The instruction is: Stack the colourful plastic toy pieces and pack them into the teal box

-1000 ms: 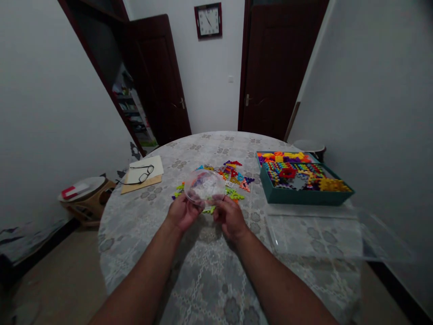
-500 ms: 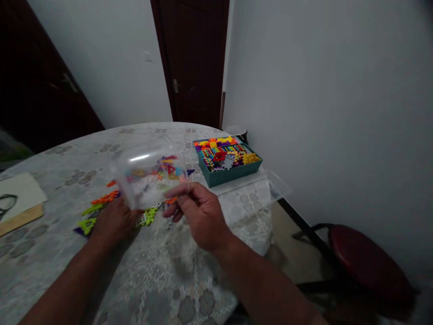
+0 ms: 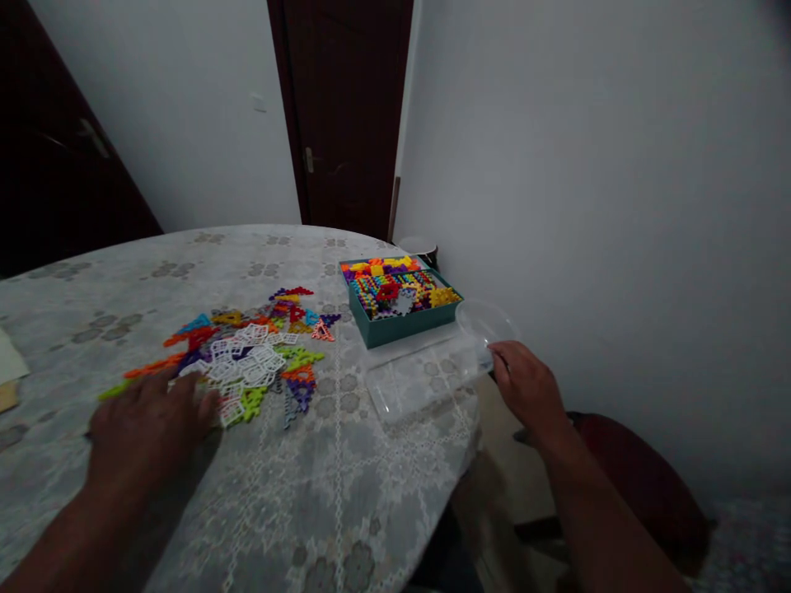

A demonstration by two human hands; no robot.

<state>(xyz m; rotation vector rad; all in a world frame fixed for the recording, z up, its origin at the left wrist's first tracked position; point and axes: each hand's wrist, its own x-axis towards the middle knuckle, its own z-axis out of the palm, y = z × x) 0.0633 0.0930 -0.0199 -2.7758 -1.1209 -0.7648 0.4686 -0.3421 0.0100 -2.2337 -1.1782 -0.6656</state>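
Note:
Colourful lattice pieces (image 3: 247, 358) lie in a loose pile on the patterned tablecloth, white ones on top, with orange, green, purple, red and blue around them. My left hand (image 3: 152, 420) rests at the pile's near left edge, fingers spread, palm down. At the table's right edge my right hand (image 3: 525, 383) grips the rim of a clear plastic container (image 3: 420, 379), which lies on its side with its mouth toward the right. Behind the container stands a green box (image 3: 404, 324) filled with small coloured pieces.
The round table (image 3: 346, 494) curves away at the right. A dark red stool (image 3: 636, 469) stands beyond its edge. A pale sheet (image 3: 9, 358) lies at far left. A white round object (image 3: 417, 245) is behind the box.
The clear container has moved from above the pile to the right, with my right hand now at its rim. White pieces now show on the pile. My left hand has shifted left and down.

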